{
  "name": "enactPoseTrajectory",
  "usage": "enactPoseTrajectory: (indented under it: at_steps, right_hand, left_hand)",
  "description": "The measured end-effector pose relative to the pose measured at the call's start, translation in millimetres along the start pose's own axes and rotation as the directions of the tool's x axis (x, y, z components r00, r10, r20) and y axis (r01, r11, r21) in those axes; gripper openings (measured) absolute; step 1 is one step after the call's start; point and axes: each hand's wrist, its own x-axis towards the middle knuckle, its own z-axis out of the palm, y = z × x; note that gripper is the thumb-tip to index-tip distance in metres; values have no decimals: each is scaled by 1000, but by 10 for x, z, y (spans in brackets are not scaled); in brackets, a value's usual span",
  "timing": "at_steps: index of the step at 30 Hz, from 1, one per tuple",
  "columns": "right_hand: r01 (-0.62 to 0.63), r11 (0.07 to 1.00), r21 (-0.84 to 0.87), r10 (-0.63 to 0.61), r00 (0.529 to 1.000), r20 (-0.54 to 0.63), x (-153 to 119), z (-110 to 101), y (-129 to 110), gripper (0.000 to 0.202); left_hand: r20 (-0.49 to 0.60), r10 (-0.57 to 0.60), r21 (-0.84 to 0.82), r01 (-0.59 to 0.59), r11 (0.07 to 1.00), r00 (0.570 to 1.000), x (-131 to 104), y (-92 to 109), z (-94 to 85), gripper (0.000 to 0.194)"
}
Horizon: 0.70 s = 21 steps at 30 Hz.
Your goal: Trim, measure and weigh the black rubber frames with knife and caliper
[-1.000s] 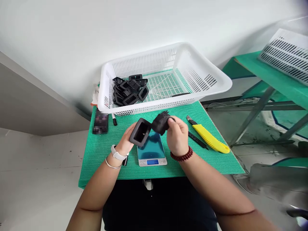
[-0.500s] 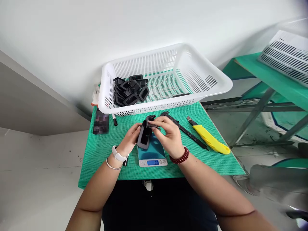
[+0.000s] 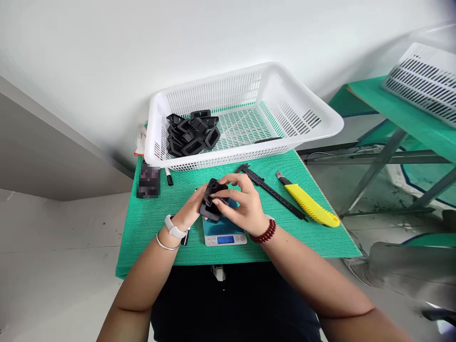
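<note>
Nearest the body, on the green table (image 3: 146,232), the scale (image 3: 223,226) lies with its display toward the person. Over the far part of its plate is the black frame (image 3: 207,212), tilted, in the grip of the left hand (image 3: 191,207), which cups its outer left side; whether it touches the plate is hard to tell. The right hand (image 3: 245,205) is partly closed, thumb and fingertips gripping a crumpled black scrap (image 3: 208,195) at the frame's opening. The frame should be light, hollow as it is, and its thick, matt, rounded walls suggest firm rubber or plastic: little risk of breaking, not very slippery, perhaps a slight give under a hard squeeze. The outer long side is the place to hold it, leaving the opening free. The scrap looks limp and frayed, probably very light, best pinched in a gathered fold, since loose edges could snag or shed bits. Beyond the right hand lie the caliper (image 3: 274,192) and, farther right, the yellow knife (image 3: 312,205), its blade end pointing away. Farthest on the table, the white basket (image 3: 306,107) holds a heap of similar black parts (image 3: 194,147) at its left end.
</note>
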Motion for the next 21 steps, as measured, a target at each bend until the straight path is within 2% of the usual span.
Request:
enactPoseTrajectory:
  at_steps: [2, 4, 8, 12, 15, 19, 21]
  right_hand:
    - [-24, 999, -29, 24, 999, -21, -1, 4, 6, 8]
    - [-26, 999, -18, 26, 1000, 10, -4, 12, 9, 14]
    - [59, 998, -12, -57, 995, 82, -8, 28, 15, 23]
    - [92, 994, -58, -88, 994, 71, -12, 34, 22, 22]
    - [60, 995, -82, -59, 998, 25, -18, 31, 22, 19]
    - [-72, 995, -72, 68, 996, -60, -19, 23, 17, 22]
    - [-111, 992, -59, 107, 992, -66, -18, 21, 15, 19]
  left_hand:
    - [14, 32, 42, -33, 999, 999, -1, 12, 11, 42]
    - [25, 41, 32, -42, 999, 999, 4, -7, 4, 43]
    - [-30, 51, -36, -53, 998, 998, 22, -91, -41, 42]
    - [-42, 38, -6, -39, 999, 998, 24, -99, -55, 42]
    - [-4, 51, 53, -51, 997, 999, 12, -54, -35, 42]
    - [42, 50, 113, -54, 992, 998, 3, -21, -14, 48]
    - [38, 38, 129, -42, 991, 999, 3, -22, -14, 50]
